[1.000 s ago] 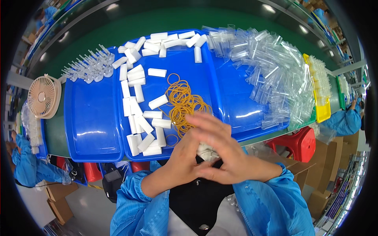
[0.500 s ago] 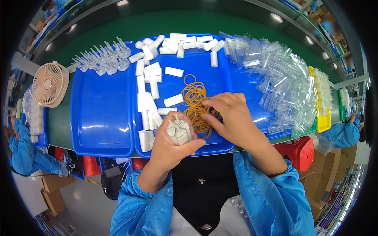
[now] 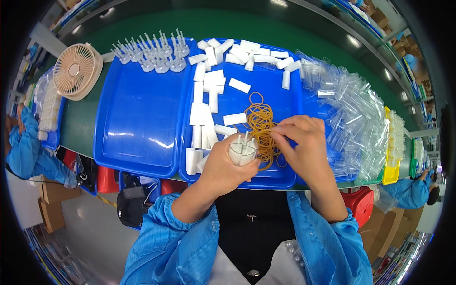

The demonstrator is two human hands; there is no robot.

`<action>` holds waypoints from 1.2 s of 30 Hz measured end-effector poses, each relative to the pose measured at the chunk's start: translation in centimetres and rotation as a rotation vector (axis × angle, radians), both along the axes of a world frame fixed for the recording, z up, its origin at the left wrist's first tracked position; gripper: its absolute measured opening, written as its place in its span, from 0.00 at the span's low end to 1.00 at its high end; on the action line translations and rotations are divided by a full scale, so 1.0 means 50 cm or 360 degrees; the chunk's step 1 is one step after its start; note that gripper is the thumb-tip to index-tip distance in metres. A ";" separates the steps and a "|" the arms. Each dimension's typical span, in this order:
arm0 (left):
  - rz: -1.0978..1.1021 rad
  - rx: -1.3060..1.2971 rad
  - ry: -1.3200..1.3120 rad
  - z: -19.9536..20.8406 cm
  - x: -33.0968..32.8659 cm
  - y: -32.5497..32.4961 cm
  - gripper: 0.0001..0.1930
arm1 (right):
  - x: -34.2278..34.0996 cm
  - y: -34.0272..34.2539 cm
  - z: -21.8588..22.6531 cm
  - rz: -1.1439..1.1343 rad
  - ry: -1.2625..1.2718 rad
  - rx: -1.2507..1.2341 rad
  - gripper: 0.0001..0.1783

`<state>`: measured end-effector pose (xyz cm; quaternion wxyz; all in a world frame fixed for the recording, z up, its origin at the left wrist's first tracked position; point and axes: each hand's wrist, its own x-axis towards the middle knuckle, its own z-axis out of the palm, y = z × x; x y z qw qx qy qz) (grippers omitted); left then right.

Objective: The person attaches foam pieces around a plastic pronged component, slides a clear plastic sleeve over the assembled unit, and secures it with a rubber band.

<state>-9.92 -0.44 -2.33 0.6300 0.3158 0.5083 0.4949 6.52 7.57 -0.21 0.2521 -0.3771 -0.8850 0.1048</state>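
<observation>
My left hand is wrapped round a bundle of white blocks, held upright with a thin clear stem showing at its top. At the right edge of a heap of tan rubber bands, my right hand has thumb and forefinger pinched on a rubber band, though the fingertips partly hide it. Both hands are over the front of the middle blue tray. Loose white blocks lie along that tray's left side and far end.
To the left, another blue tray bears clear stemmed pieces at its far end. Clear plastic sleeves are piled on the right beside a yellow bin. A fan stands far left. Co-workers in blue sleeves sit at both sides.
The view has shifted, so the trays appear farther right. My right fingers have drawn together at the rubber bands. My left hand still grips the bundle, tilted a little differently.
</observation>
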 end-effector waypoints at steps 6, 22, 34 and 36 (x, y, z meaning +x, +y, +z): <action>-0.0022 0.0116 -0.0036 -0.003 0.004 0.001 0.11 | 0.013 -0.012 0.044 0.0003 0.0034 0.0076 0.06; -0.0862 0.0628 -0.0786 -0.010 -0.002 -0.017 0.21 | 0.065 -0.036 0.024 0.0228 0.1427 -0.1987 0.04; -0.0190 0.0852 0.1067 -0.004 0.055 -0.016 0.53 | 0.032 -0.085 0.092 0.1197 0.0381 -0.0908 0.29; -0.0062 0.0874 0.1215 -0.008 0.058 -0.013 0.53 | 0.028 -0.097 0.075 0.1257 0.0294 -0.0850 0.27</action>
